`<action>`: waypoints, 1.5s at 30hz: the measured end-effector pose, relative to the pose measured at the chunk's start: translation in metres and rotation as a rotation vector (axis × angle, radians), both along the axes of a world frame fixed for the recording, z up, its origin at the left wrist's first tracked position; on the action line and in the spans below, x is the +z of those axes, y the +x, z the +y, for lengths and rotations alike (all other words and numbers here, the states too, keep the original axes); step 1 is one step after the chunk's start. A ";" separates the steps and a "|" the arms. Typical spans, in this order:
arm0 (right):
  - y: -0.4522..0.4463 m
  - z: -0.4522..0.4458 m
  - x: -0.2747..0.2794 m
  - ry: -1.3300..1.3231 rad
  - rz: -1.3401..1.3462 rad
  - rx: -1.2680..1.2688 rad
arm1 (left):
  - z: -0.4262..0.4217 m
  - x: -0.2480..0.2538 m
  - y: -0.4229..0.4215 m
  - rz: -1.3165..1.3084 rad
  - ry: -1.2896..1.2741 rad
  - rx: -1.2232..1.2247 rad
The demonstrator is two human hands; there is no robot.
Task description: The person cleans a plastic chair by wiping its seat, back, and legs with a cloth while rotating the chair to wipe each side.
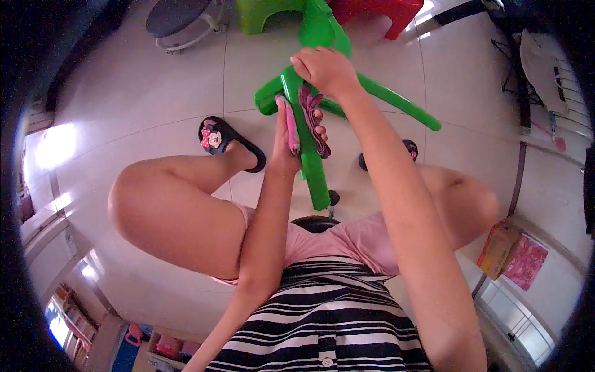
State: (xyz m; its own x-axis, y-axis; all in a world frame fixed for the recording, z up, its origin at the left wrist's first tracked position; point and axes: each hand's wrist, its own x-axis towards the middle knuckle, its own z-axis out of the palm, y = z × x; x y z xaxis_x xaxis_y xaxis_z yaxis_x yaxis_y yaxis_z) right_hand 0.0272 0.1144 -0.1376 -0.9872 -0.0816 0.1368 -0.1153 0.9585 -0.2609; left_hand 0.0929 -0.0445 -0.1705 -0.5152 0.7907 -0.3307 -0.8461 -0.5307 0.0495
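A green plastic chair (pixel 317 180) is tipped over between my knees, several of its legs pointing toward me and out to the sides. My left hand (pixel 288 146) wraps around one leg with a folded pink and maroon cloth (pixel 314 121) pressed against it. Parts of the cloth show on both sides of that leg, and the fingertips curl over the maroon side. Higher up, my right hand (pixel 325 71) is closed over the chair near the top of the same leg. Its fingertips are partly hidden.
Behind the chair stand another green plastic seat (pixel 263 13), a red plastic stool (pixel 396 13) and a grey round stool (pixel 176 15). My feet wear black slippers (pixel 248 146) on the tiled floor. A cardboard box (pixel 499 248) is at the right.
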 end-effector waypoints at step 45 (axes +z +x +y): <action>-0.008 0.003 -0.004 -0.139 -0.041 -0.128 | -0.020 -0.009 0.046 0.129 0.019 -0.017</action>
State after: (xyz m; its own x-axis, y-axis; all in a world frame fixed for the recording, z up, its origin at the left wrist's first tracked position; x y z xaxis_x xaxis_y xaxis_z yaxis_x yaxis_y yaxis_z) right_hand 0.0191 0.1170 -0.1419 -0.9933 0.0623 0.0970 0.0192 0.9190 -0.3938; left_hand 0.1388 -0.0646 -0.1794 -0.5391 0.8051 -0.2474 -0.8422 -0.5184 0.1482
